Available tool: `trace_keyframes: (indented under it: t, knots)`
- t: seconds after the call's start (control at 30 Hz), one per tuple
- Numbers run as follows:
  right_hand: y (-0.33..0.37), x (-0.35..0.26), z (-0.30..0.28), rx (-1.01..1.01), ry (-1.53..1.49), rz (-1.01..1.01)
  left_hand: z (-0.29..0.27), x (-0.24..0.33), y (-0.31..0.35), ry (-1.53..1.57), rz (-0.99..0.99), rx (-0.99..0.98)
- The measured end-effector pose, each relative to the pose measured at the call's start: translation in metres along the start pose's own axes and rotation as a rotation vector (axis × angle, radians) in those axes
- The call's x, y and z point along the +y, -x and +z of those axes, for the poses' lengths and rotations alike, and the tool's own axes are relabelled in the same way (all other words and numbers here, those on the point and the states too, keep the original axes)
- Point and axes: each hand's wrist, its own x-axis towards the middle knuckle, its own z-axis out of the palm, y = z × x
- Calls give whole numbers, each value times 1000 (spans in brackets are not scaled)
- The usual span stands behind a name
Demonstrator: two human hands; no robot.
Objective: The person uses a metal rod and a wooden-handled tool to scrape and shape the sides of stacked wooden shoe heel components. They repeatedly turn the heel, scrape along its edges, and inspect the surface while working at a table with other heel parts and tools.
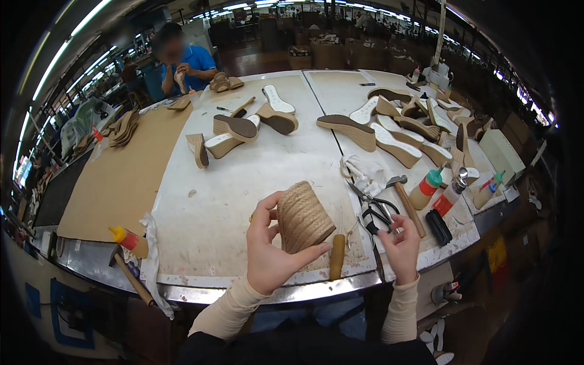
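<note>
My left hand point(267, 252) grips a wedge shoe sole point(304, 218) wrapped in tan braided rope, held tilted above the table's near edge. Its thumb presses along the lower side. To the right, my right hand point(401, 248) has its fingers curled in by the end of a slim silver tool point(387, 214), whose kind I cannot make out. Black-handled pliers point(368, 210) lie just beyond those fingers. Between both hands rests an awl point(337, 255) with a wooden handle. A hammer point(410, 210) lies to the right of the pliers.
Several wedge soles point(345, 129) lie across the far table. Glue bottles point(426, 190), a black stapler-like object point(438, 226) and a white cloth point(366, 175) stand or lie at right. Another glue bottle point(129, 241) is at left. A person in blue point(194, 67) works across the table.
</note>
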Motion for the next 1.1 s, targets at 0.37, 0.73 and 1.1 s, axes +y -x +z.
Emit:
trace_keyframes:
  t: [0.37, 0.73, 1.1]
  knots:
    - [20, -86, 91, -395, -788, -302, -22, -11, -4, 206, 66, -19]
    - [30, -89, 91, -789, -1040, -72, -39, -49, -44, 600, -120, -649]
    - [23, -18, 58, -299, 258, -59, -53, -70, -36, 802, -83, -360]
